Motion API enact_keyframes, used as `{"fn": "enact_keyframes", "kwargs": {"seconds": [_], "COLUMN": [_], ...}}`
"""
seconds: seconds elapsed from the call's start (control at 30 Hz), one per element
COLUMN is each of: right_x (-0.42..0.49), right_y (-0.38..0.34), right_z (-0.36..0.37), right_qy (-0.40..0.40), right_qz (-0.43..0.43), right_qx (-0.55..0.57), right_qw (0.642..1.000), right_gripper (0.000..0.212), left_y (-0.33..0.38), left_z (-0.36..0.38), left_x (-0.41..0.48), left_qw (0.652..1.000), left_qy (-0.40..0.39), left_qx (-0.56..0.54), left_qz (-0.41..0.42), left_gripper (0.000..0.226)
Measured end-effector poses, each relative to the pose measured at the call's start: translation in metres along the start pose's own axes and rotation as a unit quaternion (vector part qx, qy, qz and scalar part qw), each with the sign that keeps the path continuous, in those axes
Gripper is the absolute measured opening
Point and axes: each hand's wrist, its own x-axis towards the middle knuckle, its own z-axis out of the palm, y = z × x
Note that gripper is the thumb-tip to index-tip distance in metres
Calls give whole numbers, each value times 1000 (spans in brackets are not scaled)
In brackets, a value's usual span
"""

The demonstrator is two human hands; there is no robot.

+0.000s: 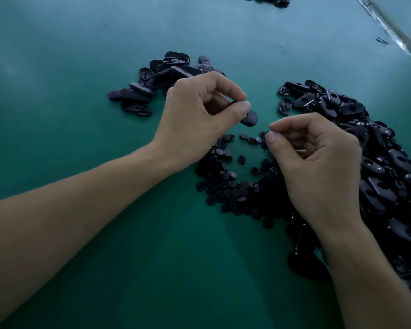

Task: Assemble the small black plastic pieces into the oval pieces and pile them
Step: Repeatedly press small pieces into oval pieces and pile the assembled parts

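My left hand [197,115] pinches a black oval piece [250,118] between thumb and forefinger, a little above the green table. Just right of it, my right hand [316,162] pinches a small black round piece [268,133] at its fingertips. Below both hands lies a scatter of small round pieces [230,186]. A big heap of oval pieces [375,162] stretches along the right side, partly hidden by my right hand. A smaller pile of oval pieces [157,79] lies behind my left hand.
The green table surface [81,55] spreads to the left and far side. More black pieces [271,0] sit at the far top edge. A pale strip along the table's edge [394,32] runs across the top right corner.
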Motion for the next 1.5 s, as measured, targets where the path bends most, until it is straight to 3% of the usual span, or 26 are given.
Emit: {"fn": "enact_keyframes", "kwargs": {"seconds": [0.6,1.5], "right_x": [-1,-3], "right_y": [1,4], "right_z": [-1,3], "right_qy": [2,-47], "right_qz": [-6,-5], "right_qx": [-9,-4], "right_qw": [1000,999], "right_gripper": [21,19], "left_y": [-1,-6], "left_z": [0,1], "left_x": [-1,0], "left_qw": [992,999], "left_qy": [-47,-42], "left_qx": [115,24], "left_qz": [-10,21], "left_gripper": [12,4]}}
